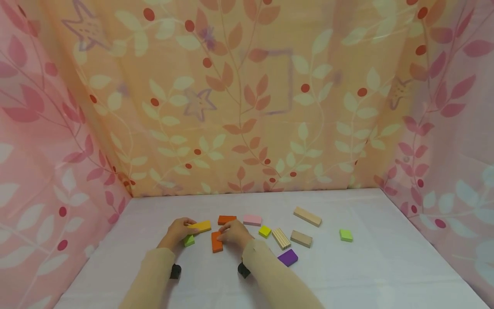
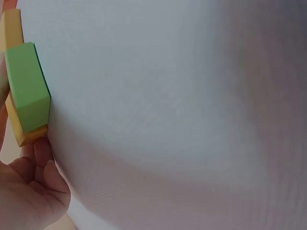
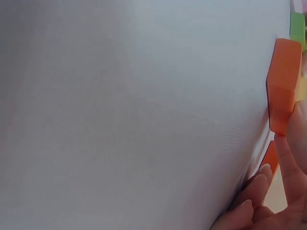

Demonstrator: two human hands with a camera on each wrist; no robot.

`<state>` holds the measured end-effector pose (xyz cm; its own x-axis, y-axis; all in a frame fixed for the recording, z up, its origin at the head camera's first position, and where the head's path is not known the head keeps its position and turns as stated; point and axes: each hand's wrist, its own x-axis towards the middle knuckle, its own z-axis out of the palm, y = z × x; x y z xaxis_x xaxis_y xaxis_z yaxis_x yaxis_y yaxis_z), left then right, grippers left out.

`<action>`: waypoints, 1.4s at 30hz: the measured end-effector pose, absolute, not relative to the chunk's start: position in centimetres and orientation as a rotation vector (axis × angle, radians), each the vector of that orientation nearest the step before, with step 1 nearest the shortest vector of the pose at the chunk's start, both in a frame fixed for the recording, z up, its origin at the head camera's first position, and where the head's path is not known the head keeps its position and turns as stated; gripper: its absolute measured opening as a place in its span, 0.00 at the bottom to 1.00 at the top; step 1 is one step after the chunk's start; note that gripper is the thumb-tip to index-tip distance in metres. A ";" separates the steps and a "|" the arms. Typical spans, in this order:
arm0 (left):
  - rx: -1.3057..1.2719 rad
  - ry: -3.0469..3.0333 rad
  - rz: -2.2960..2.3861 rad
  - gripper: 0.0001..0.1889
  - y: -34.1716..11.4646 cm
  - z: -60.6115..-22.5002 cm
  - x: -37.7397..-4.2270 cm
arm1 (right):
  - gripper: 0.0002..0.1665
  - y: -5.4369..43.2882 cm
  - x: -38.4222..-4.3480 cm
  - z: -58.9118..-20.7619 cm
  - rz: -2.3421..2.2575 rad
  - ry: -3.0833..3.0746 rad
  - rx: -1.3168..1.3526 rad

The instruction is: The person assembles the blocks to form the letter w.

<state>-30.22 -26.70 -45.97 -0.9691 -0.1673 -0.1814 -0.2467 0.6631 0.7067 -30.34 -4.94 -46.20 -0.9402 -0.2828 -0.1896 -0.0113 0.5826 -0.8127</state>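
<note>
On the left of the white tabletop, my left hand (image 1: 179, 230) pinches one end of a yellow block (image 1: 202, 226). A green block (image 1: 188, 240) lies against the near side of that yellow one, just below the fingers; the left wrist view shows its face (image 2: 29, 86) close to the thumb. To the right, my right hand (image 1: 234, 233) holds an orange block (image 1: 217, 242), thumb on its side and a finger at its end in the right wrist view. Behind it lies a second orange block (image 1: 227, 219), partly hidden by the right hand's fingers.
Right of the hands lie a pink block (image 1: 252, 220), a small yellow block (image 1: 264, 231), a ridged wooden block (image 1: 281, 239), two plain wooden blocks (image 1: 307, 216), a purple block (image 1: 288, 258) and a light green block (image 1: 346, 235). Patterned curtains (image 1: 239, 128) enclose the table.
</note>
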 end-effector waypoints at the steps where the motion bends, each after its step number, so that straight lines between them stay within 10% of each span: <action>1: -0.334 2.781 1.211 0.18 -26.7 -46.0 -30.2 | 0.11 -5.0 -30.4 -46.2 -1.282 2.524 -0.239; 42: -0.181 2.764 0.979 0.24 -21.3 -44.2 -18.3 | 0.17 -5.1 -30.0 -45.2 -1.185 2.608 -0.276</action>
